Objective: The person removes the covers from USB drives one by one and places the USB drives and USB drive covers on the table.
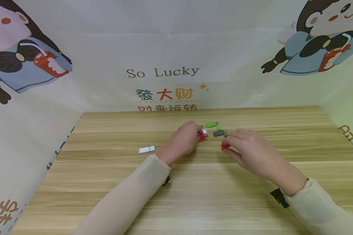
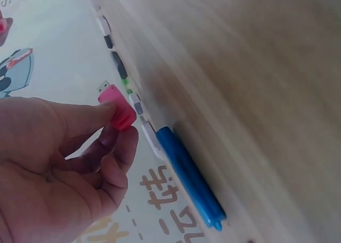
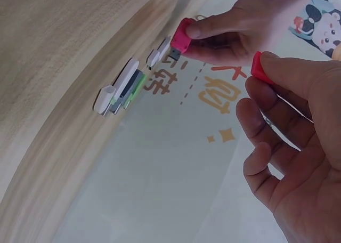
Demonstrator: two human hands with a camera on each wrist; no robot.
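Observation:
My left hand (image 1: 180, 140) pinches a pink USB flash drive (image 2: 121, 105) between thumb and fingers, its metal plug bare and pointing away from the fingertips. To the right of it, my right hand (image 1: 253, 153) holds a small pink-red cap (image 3: 259, 68) between thumb and index finger, its other fingers loosely bent. In the right wrist view the cap and the flash drive are apart. Just beyond the hands lie a green flash drive (image 1: 211, 124), a small green cap (image 1: 219, 128) and a dark grey flash drive (image 1: 219, 133) on the table.
A white flash drive (image 1: 146, 149) lies left of my left forearm on the wooden table (image 1: 106, 182). A blue pen-like stick (image 2: 191, 176) shows near the left wrist; the forearm hides it in the head view. A printed cloth (image 1: 238, 65) stands behind the table.

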